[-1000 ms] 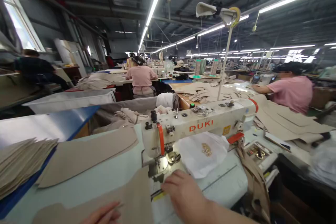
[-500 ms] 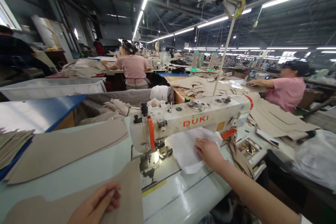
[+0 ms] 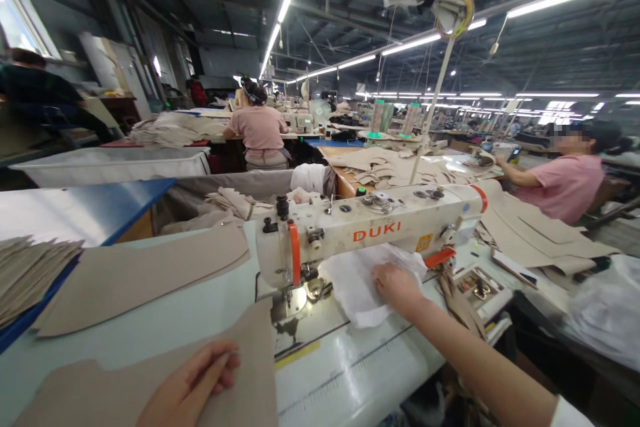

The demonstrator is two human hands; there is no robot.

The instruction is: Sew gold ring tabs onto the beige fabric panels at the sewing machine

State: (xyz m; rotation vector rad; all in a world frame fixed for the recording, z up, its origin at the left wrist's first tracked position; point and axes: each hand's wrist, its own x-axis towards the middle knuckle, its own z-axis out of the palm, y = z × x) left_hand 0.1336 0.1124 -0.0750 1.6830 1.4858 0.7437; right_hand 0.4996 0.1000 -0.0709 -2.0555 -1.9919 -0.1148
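A white DUKI sewing machine [image 3: 370, 233] with an orange front lever stands in front of me. Under its arm lies a crumpled white cloth [image 3: 357, 287], and my right hand [image 3: 399, 290] is on it with bent fingers pinching the cloth. At lower left my left hand [image 3: 200, 380] is above a flat beige fabric piece [image 3: 253, 360]. Its thumb presses against curled fingers; whatever may be between them is hidden. This fabric's right edge ends just short of the needle plate [image 3: 295, 300]. Another beige fabric piece [image 3: 150, 270] lies flat farther back on the table.
A stack of cut fabric [image 3: 35, 273] sits at far left. Right of the machine are a small parts tray [image 3: 477, 287], large beige pieces [image 3: 535, 223] and a white plastic bag [image 3: 607, 310]. People in pink shirts work ahead [image 3: 257, 127] and at right [image 3: 570, 180].
The view has swung slightly left, so everything appears shifted right. Both hands keep nearly the same places over the fabric and cloth. The person at right has leaned back a little.
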